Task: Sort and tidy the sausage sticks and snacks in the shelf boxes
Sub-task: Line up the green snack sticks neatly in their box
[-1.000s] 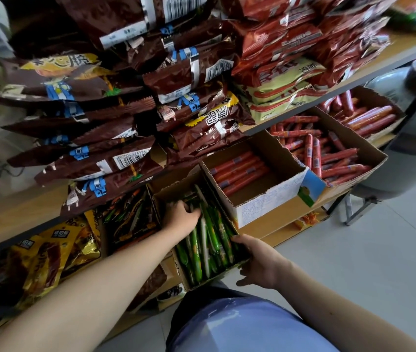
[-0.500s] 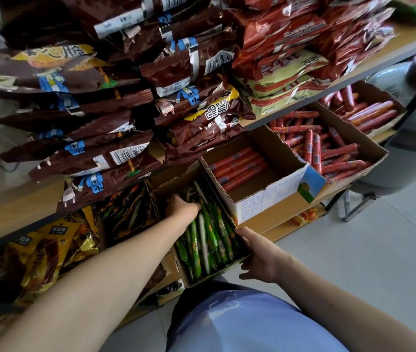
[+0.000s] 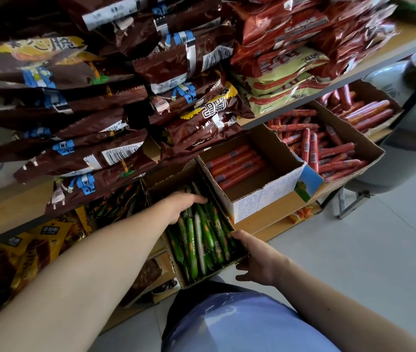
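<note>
Left hand (image 3: 186, 204) lies flat, fingers straight, on the green sausage sticks (image 3: 202, 240); right hand (image 3: 255, 260) grips the cardboard box (image 3: 176, 268) at the front edge of the shelf (image 3: 275, 212). I judge the sticks light and slick (grasp mid-length).

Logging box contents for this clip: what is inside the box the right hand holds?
Green-wrapped sausage sticks fill the box; the left hand rests on their far end. Lower layers and the box floor are covered.
</note>
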{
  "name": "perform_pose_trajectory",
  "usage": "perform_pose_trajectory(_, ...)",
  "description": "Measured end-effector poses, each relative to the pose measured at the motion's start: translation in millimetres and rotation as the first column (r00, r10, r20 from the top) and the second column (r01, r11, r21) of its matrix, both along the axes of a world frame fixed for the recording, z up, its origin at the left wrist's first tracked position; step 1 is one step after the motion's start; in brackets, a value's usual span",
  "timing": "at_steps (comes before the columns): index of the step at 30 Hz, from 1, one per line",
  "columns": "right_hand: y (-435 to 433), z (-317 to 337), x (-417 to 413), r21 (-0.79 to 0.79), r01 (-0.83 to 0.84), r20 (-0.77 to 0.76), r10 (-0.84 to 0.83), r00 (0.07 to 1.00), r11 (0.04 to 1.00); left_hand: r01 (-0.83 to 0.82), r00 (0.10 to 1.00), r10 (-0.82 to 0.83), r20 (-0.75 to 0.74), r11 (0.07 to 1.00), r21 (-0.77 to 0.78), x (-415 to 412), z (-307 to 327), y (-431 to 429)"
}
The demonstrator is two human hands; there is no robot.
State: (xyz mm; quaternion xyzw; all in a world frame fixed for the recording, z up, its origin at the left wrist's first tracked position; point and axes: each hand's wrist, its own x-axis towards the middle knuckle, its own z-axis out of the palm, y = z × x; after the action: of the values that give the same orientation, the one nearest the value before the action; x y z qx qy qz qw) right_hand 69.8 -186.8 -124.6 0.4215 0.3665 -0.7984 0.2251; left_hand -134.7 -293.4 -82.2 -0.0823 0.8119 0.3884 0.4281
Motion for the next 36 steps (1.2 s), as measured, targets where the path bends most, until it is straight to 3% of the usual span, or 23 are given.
perform_pose_trajectory(8,-2,-10,1,-0.002,-0.001,0.020,0.001,1.000,1.000,0.209,0.966,-0.217,-0.138,0.975,-0.071,-2,4,-3)
perform_pose_trajectory(12,-3,-12,-1,0.000,0.005,0.027,-0.005,1.000,1.000,0.047,0.995,-0.034,-0.096,0.989,0.139,-5,-16,-14)
perform_pose_trajectory(16,-4,-11,-3,-0.010,0.024,0.019,-0.024,1.000,1.000,-0.065,0.996,0.077,-0.041,0.970,0.236,-21,-44,-5)
perform_pose_trajectory(22,-4,-11,-2,0.016,0.026,0.036,-0.027,0.999,1.000,0.081,0.987,-0.049,-0.151,0.973,0.216,6,5,14)
perform_pose_trajectory(26,-3,-9,-1,-0.040,0.043,-0.016,-0.044,0.999,0.998,0.381,0.881,-0.322,-0.346,0.917,0.117,40,21,4)
perform_pose_trajectory(31,0,-10,-2,-0.086,0.072,-0.020,-0.074,0.997,0.994,0.639,0.610,-0.497,-0.617,0.769,0.011,62,8,-22)
perform_pose_trajectory(34,1,-13,-5,-0.063,0.070,0.002,-0.070,0.998,0.996,0.657,0.570,-0.484,-0.664,0.754,0.014,65,3,-29)
perform_pose_trajectory(36,2,-14,-7,-0.043,0.072,0.033,-0.071,0.997,0.996,0.620,0.598,-0.433,-0.674,0.783,0.046,72,4,-28)
